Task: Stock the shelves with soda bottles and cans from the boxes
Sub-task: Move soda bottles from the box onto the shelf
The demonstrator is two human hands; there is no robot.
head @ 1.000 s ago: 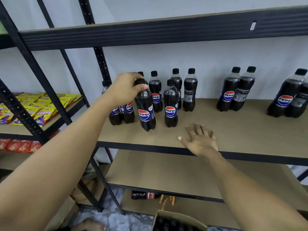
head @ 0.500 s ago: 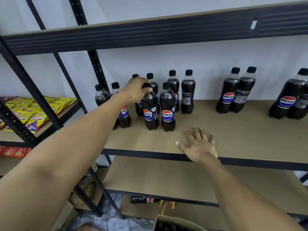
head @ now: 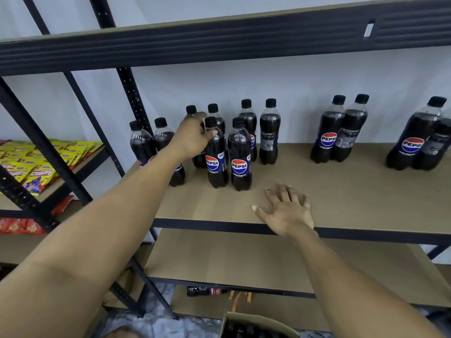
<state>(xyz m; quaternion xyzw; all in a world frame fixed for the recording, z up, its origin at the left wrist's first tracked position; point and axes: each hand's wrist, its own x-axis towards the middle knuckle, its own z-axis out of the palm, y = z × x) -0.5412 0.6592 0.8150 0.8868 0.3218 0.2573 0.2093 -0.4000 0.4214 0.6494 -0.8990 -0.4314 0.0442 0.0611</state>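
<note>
Several small Pepsi bottles with black caps stand in a cluster on the middle shelf [head: 341, 191]. My left hand [head: 194, 136] grips the neck of a front-row Pepsi bottle [head: 216, 164], which stands upright on the board beside another front bottle [head: 240, 164]. My right hand [head: 286, 211] rests flat on the shelf near its front edge, fingers spread, holding nothing. A cardboard box [head: 256, 324] with dark bottle caps inside shows at the bottom edge.
Two pairs of larger Pepsi bottles [head: 340, 132] [head: 419, 140] stand further right on the same shelf. A dark beam [head: 219, 42] of the upper shelf runs overhead. Yellow snack packets [head: 36, 164] fill the left rack. A cola bottle [head: 203, 291] lies on the lowest shelf.
My left hand carried the gripped bottle back and set it upright next to the other front bottle. My right hand stayed flat on the shelf.
</note>
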